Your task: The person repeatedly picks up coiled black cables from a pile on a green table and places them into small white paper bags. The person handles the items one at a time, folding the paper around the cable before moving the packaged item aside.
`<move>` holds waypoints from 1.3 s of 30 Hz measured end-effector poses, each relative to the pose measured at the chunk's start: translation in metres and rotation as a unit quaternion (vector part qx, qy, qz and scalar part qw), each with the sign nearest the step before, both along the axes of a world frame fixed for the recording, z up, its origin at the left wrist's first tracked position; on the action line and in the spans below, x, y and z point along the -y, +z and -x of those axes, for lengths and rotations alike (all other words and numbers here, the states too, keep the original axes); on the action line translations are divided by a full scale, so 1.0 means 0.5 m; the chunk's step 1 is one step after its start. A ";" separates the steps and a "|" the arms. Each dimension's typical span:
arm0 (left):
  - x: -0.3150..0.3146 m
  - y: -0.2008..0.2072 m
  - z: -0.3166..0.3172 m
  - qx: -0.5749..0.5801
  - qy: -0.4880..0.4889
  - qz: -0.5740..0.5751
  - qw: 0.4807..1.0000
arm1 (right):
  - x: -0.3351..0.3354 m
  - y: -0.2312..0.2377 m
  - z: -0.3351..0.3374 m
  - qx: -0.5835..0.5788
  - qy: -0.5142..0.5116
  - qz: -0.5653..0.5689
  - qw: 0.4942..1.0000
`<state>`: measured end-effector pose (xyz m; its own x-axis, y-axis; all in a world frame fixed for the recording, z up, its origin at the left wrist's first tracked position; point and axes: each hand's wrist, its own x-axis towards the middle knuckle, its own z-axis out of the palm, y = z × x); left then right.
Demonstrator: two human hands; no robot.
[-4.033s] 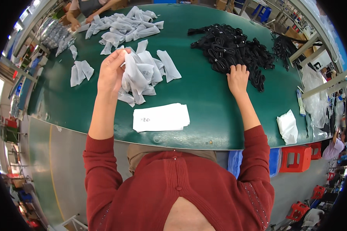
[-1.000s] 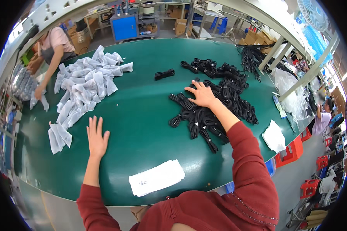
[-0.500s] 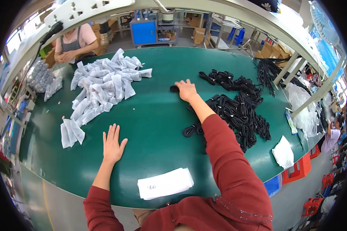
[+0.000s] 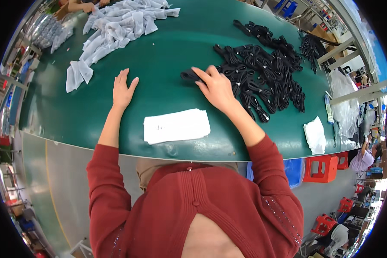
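Observation:
My right hand (image 4: pixel 218 89) grips a coiled black cable (image 4: pixel 188 76) between thumb and fingers, just left of a large heap of black cable bundles (image 4: pixel 262 81). The coil pokes out to the left of my fingertips. Flat on the green table (image 4: pixel 159 88), fingers stretched, lies my left hand (image 4: pixel 124 89), with nothing in it. Between my forearms, close to the near edge, is a stack of flat white bags (image 4: pixel 176 126) with a small dark mark. To the far left spreads a pile of whitish, semi-clear bags with contents (image 4: pixel 116 30).
At the far left edge a co-worker's hands (image 4: pixel 88 7) show beside the pile. A crumpled white bag (image 4: pixel 314 135) and a tube (image 4: pixel 329 108) lie at the right. Metal frame posts (image 4: pixel 361 92) and clear plastic (image 4: pixel 344 92) border that side; red stools (image 4: pixel 320 167) stand below.
My right hand has drawn the black cable coil nearer to me. The view has tilted down, showing more of my body. My left hand still rests flat on the table.

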<state>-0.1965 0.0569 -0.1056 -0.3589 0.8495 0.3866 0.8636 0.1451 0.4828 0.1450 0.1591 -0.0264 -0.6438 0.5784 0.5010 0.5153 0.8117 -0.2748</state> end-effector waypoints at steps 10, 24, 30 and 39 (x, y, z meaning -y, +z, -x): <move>0.153 0.137 -0.347 0.122 -0.243 -0.120 0.955 | 0.161 -0.070 -0.192 0.022 -0.118 0.035 0.992; 0.145 0.102 -0.418 0.030 -0.213 -0.042 0.976 | 0.222 -0.090 -0.176 -0.115 -0.087 0.134 0.980; 0.136 0.092 -0.432 0.039 -0.233 -0.054 0.970 | 0.226 -0.090 -0.163 -0.164 -0.059 0.141 0.974; 0.138 0.108 -0.428 0.185 -0.178 -0.006 0.966 | 0.245 -0.062 -0.174 -0.139 -0.027 0.099 0.985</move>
<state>0.0173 -0.0122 -0.0515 -0.1597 0.9410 0.2984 0.6250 -0.1376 0.7684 0.2320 0.0366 -0.0576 -0.4630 0.7127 0.5270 0.4395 0.7009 -0.5617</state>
